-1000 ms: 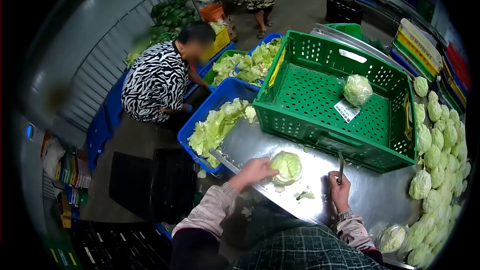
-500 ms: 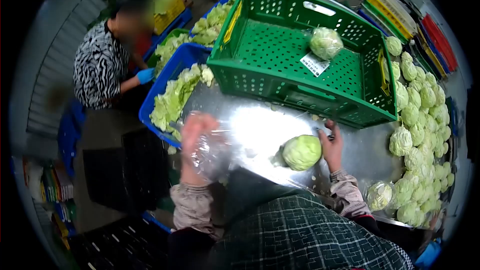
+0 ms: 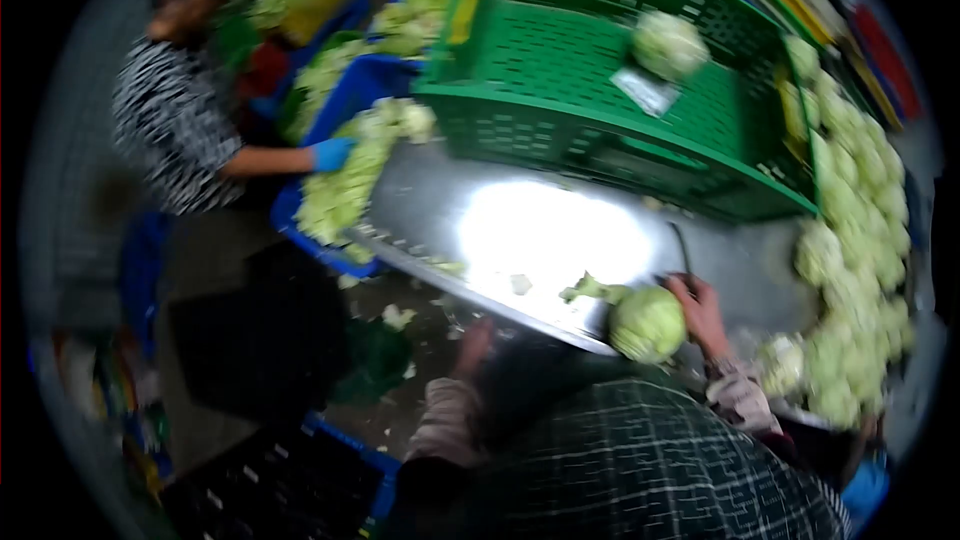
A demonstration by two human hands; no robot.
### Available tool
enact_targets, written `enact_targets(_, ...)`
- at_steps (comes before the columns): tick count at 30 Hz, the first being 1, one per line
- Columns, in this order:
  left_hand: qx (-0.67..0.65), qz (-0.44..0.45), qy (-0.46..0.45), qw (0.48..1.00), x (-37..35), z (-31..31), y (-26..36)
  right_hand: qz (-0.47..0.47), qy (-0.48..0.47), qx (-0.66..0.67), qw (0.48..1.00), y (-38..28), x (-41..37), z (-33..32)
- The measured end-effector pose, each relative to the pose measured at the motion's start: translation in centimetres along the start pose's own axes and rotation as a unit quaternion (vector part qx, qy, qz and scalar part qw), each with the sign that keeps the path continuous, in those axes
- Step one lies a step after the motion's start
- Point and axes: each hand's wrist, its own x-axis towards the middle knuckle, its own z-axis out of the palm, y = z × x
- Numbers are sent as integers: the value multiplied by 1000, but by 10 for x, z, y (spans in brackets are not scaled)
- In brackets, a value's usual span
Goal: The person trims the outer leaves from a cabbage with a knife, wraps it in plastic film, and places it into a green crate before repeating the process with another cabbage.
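Observation:
A pale green cabbage [image 3: 648,325] is at the near edge of the metal table, with a leaf [image 3: 590,288] sticking out on its left. My right hand [image 3: 700,308] is against the cabbage's right side, fingers closed around a thin dark knife [image 3: 683,245] that points away from me. Low and left of the table edge is my left hand [image 3: 474,348], smeared by motion, so its fingers and anything in them cannot be made out. Another cabbage [image 3: 670,46], apparently wrapped, sits in the green crate [image 3: 620,165] beside a white label [image 3: 645,92].
Many cabbages [image 3: 850,270] are heaped along the right side. Blue bins [image 3: 350,105] of loose leaves stand at the left, where a co-worker's blue-gloved hand [image 3: 332,154] reaches in. Leaf scraps lie on the metal table [image 3: 420,190]. A black crate [image 3: 280,485] is at lower left.
My left hand has dropped toward me, and the clear plastic bag no longer shows in it. The cabbage has moved nearer my body, its leaf now sticking out. The co-worker's arm has reached into the bin.

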Motion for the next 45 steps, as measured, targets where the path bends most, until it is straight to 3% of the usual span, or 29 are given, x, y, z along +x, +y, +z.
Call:
enact_targets(1, 54, -5, -19, 998, 4, 7, 18, 17, -11, -24, 1000, -14, -8, -2)
enact_targets(2, 298, 15, 31, 954, -39, -20, 94, 64, -12, -59, 996, -24, -15, -7)
enact_targets(3, 410, 209, 257, 850, -24, -6, 50, 127, -24, -76, 989, -36, -23, -10)
enact_targets(4, 409, 249, 177, 860, -39, -29, 71, 125, -38, -77, 988, -20, -22, -15)
enact_targets(6, 293, 89, -96, 947, -76, -68, 135, 76, -44, 17, 996, 34, -17, -14)
enact_targets(8, -25, 62, -252, 965, -107, -68, 191, 140, -49, 143, 979, 41, -24, -9)
enact_targets(10, 48, 219, -198, 954, -121, -35, 232, 165, -70, 212, 961, 29, -22, 2)
enact_targets(12, 93, 327, -217, 915, -115, -1, 252, 160, -100, 225, 956, -5, -27, 9)
enact_targets(15, -136, 266, -214, 930, -119, 8, 264, 104, -120, 240, 958, -13, -18, 25)
enact_targets(16, -48, 329, -147, 932, -118, 2, 265, 113, -140, 279, 943, -12, -16, 27)
enact_targets(18, 122, 439, -7, 890, -120, -17, 276, -25, -30, 181, 983, 3, -7, 40)
enact_targets(19, 129, 489, 20, 863, -108, -17, 272, -96, 27, 128, 987, 9, 0, 45)
enact_targets(20, 116, 464, 32, 877, -96, -9, 264, 33, -4, 154, 988, -23, -9, 28)
enact_targets(22, 88, 416, 56, 903, -79, 11, 250, 0, -3, 121, 993, -8, -5, 31)
enact_targets(23, -43, 326, -52, 943, -85, 18, 262, -47, 6, 96, 994, -13, -9, 33)
enact_targets(24, -88, 315, -94, 940, -85, 24, 262, -95, 13, 68, 993, -23, -13, 34)
enact_targets(27, -196, 256, -181, 929, -90, 25, 266, -86, -17, 116, 989, -30, -10, 36)
enact_targets(30, 34, 347, -15, 937, -107, -5, 272, -114, -22, 25, 993, -48, -11, 45)
enact_targets(32, 125, 295, 23, 947, -120, -14, 284, -144, -20, -19, 989, -48, -10, 55)
enact_targets(35, 138, 285, 41, 948, -113, -13, 281, -199, -12, -21, 980, -35, 1, 60)
enact_targets(40, 127, 271, 53, 953, -119, -7, 283, -172, 38, -42, 984, -24, 5, 59)
enact_targets(42, 84, 296, 54, 950, -116, -6, 274, -136, 69, -42, 987, -18, 10, 51)
enact_targets(45, -10, 325, 15, 945, -92, -2, 252, -200, 64, -13, 978, 1, 20, 59)
